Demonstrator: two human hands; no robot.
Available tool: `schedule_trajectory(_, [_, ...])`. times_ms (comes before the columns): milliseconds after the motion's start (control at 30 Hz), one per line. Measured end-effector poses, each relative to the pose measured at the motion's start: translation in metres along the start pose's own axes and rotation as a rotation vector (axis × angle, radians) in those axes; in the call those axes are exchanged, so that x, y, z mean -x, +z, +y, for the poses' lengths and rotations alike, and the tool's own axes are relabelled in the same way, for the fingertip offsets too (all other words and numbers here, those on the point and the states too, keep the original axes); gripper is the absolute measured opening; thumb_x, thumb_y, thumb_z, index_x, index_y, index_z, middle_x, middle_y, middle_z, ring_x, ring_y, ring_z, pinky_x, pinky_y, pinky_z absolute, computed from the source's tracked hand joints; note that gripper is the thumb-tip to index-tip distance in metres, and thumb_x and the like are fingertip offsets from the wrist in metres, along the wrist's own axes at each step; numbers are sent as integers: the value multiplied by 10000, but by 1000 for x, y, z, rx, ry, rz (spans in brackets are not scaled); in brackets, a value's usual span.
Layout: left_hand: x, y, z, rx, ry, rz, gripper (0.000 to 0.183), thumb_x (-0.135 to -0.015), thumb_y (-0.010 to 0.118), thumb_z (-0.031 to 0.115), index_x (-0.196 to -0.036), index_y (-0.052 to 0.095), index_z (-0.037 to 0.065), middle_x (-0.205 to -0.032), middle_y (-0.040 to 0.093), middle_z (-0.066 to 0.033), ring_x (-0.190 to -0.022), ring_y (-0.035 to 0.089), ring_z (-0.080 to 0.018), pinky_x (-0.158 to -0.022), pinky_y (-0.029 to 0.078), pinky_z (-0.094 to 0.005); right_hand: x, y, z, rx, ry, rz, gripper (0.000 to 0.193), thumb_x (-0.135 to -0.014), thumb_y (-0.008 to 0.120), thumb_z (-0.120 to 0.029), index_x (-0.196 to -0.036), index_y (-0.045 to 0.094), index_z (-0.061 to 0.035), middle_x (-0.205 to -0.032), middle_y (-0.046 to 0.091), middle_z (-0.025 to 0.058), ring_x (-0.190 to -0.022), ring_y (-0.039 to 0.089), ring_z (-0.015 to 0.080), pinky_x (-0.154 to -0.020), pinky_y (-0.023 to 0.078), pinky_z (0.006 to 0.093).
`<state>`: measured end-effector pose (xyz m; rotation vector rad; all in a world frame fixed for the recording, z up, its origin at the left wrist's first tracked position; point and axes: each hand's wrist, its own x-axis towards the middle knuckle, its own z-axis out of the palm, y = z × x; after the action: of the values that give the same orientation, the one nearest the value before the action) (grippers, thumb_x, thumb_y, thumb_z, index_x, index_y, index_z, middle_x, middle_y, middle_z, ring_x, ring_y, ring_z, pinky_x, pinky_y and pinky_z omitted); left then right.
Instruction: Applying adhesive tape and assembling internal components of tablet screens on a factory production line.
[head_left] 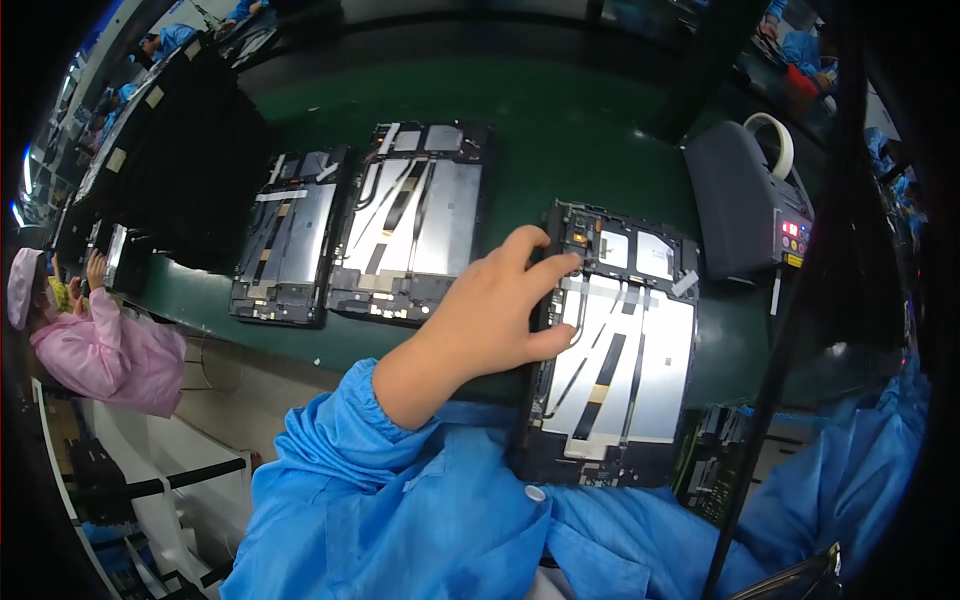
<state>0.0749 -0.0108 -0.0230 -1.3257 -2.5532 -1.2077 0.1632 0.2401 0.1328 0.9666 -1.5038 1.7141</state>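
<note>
Electronics workshop; opened tablets (pixel 652 360) on green bench (pixel 590 170); smocked workers (pixel 110 350)

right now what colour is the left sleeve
The left sleeve is blue, clearest in the head view.

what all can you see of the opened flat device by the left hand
The opened flat device has a black, plastic-looking frame around a silver, metal-looking panel. Black strips fan across the panel, one with a gold patch; two silver plates sit at the far end, a whitish tab at the right edge. It lies inner side up, its near end seemingly overhanging the green bench. The left hand touches its left side.
</note>
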Motion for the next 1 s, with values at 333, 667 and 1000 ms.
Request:
schedule_trajectory(333, [8, -3, -5, -57, -23, 17, 590, -656, 723, 296, -1182, 586, 70, -1176, 485, -181, -930, 590, -357, -809, 491, -424, 39, 5, 4, 531, 133, -34, 180, -906, 465, -108, -955, 614, -21, -965, 574, 164, -882, 562, 260, -762, 476, 364])
schedule_trajectory(667, [0, -4, 2, -177, 8, -9, 569, -665, 700, 313, -1164, 596, 61, -1154, 497, -211, -997, 556, -359, -840, 472, -433, 47, 14, 140, 565, 967, -625, 140, -776, 722, -160, -792, 708, -21, -736, 598, 66, -672, 570, 159, -596, 445, 279])
schedule_trajectory(1000, [-4, -8, 2, -224, 35, -34, 583, -651, 711, 309, -1168, 585, 72, -1135, 498, -198, -1006, 535, -346, -841, 454, -432, 50, 7, 149, 623, 954, -684, 158, -773, 723, -186, -781, 705, -29, -700, 598, 75, -635, 574, 181, -575, 449, 292])
